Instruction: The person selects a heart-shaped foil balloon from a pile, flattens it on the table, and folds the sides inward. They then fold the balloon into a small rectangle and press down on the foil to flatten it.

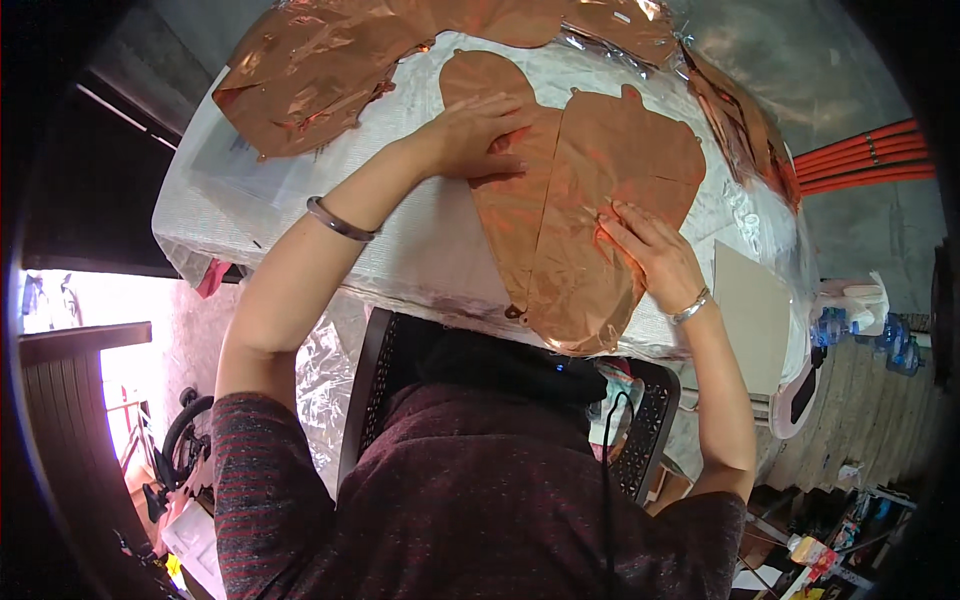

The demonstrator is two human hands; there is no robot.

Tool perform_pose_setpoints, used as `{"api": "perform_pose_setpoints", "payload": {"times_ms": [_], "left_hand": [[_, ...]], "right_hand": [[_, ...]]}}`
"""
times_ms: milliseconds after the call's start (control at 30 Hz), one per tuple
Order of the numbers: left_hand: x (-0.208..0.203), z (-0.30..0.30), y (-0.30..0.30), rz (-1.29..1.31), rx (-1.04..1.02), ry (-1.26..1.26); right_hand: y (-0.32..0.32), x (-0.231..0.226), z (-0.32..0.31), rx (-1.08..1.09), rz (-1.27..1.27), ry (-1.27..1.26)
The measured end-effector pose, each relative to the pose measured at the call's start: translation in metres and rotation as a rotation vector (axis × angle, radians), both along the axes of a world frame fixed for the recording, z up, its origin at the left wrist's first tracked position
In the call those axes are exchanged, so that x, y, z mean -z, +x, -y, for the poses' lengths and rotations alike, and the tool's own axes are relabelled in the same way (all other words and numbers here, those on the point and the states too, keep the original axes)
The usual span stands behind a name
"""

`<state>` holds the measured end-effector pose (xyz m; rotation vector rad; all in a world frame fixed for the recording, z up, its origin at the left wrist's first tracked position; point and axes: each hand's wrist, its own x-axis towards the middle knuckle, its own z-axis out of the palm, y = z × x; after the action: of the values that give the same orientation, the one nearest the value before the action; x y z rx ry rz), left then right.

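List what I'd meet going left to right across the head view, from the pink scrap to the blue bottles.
Pink scrap, dark bangle, left hand, right hand, grey board, blue bottles.

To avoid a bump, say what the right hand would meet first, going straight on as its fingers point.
Sliding over the copper-coloured foil already under it, the right hand would probably meet the left hand first, though exact heights are unclear.

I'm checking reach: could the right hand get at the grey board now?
Probably yes: the right hand rests on copper-coloured foil, the grey board lies just beside its wrist, and nothing visible blocks the way.
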<state>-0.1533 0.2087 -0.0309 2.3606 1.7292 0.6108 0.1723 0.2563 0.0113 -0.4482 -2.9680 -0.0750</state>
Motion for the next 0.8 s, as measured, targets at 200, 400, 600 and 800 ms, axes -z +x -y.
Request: {"api": "perform_pose_setpoints", "payload": {"times_ms": [200, 400, 600, 800], "left_hand": [[0.008, -0.001, -0.003, -0.014, -0.020, 0.032], [0.002, 0.000, 0.000, -0.055, -0.037, 0.002], [-0.006, 0.003, 0.001, -0.027, -0.029, 0.079], [-0.009, -0.006, 0.009, 0.162, 0.007, 0.039]], "right_hand": [[-0.008, 0.002, 0.003, 0.059, 0.029, -0.035], [-0.010, 0.004, -0.002, 0.044, 0.025, -0.016], [-0.008, 0.008, -0.004, 0.033, 0.007, -0.012], [-0.008, 0.008, -0.003, 0.022, 0.013, -0.010]]}}
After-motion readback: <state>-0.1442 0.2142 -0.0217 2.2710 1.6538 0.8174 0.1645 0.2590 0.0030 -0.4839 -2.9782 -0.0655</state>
